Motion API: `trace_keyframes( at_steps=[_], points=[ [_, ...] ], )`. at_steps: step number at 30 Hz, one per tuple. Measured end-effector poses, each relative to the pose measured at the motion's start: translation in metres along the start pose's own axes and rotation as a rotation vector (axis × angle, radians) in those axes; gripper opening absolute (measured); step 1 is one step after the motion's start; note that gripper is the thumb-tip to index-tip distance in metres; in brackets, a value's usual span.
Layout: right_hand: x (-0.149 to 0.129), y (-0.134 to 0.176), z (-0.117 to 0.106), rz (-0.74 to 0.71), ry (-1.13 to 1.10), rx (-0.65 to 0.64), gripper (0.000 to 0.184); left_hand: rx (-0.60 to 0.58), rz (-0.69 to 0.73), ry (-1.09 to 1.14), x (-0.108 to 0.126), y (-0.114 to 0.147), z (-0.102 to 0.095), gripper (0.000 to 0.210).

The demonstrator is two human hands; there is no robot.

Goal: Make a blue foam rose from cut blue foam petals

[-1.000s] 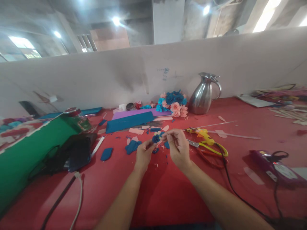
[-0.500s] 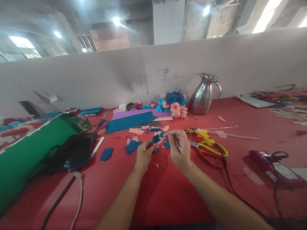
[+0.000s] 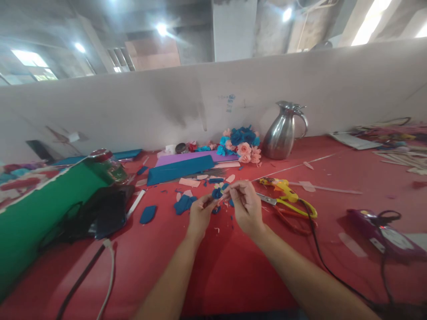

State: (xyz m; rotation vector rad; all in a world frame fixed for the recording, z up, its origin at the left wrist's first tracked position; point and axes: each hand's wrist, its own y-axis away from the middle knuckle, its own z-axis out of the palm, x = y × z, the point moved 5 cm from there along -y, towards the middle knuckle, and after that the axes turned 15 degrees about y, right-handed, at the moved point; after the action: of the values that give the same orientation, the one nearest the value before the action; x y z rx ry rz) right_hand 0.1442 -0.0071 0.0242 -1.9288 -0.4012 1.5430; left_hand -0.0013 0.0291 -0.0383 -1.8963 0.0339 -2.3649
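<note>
My left hand (image 3: pixel 200 215) pinches a small dark blue paper flower (image 3: pixel 217 193) between thumb and fingertips. Close on its right, my right hand (image 3: pixel 247 209) is closed around a thin wire stem (image 3: pixel 295 166), which sticks out beyond the hand to the right and slants upward. Whether the wire's near end touches the flower is hidden by my fingers. Blue paper pieces (image 3: pixel 184 205) and pink scraps lie around both hands. A cut blue petal (image 3: pixel 148 214) rests farther left. Scissors (image 3: pixel 293 206) with yellow and red handles and a yellow glue gun (image 3: pixel 286 190) lie right of my right hand.
A bunch of blue and pink paper flowers (image 3: pixel 244 144) and a steel jug (image 3: pixel 283 131) stand by the back partition. A purple power strip (image 3: pixel 383 233) lies right, with cables. At left are a green panel (image 3: pixel 56 209), a glass jar (image 3: pixel 111 166) and a phone (image 3: pixel 111 213).
The wire's far end has swung upward, so it slants more steeply. My right hand has shifted slightly left; my left hand holds the flower in the same place.
</note>
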Motion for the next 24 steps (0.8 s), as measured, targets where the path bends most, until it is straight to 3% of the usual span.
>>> trace_keyframes(
  at_steps=[7, 18, 24],
  points=[
    [-0.0019, 0.0017, -0.0086, -0.033, 0.034, 0.141, 0.006, 0.024, -0.018, 0.024, -0.0031, -0.0007, -0.0013, 0.025],
    [-0.0038, 0.0038, -0.0101, -0.042, 0.031, 0.180, 0.008, 0.035, -0.017, 0.031, 0.0028, 0.0019, 0.0009, 0.024],
    [-0.0039, 0.0033, -0.0071, -0.039, 0.026, 0.136, 0.008, 0.036, -0.010, 0.012, 0.0028, 0.0016, 0.0012, 0.019]
  ],
)
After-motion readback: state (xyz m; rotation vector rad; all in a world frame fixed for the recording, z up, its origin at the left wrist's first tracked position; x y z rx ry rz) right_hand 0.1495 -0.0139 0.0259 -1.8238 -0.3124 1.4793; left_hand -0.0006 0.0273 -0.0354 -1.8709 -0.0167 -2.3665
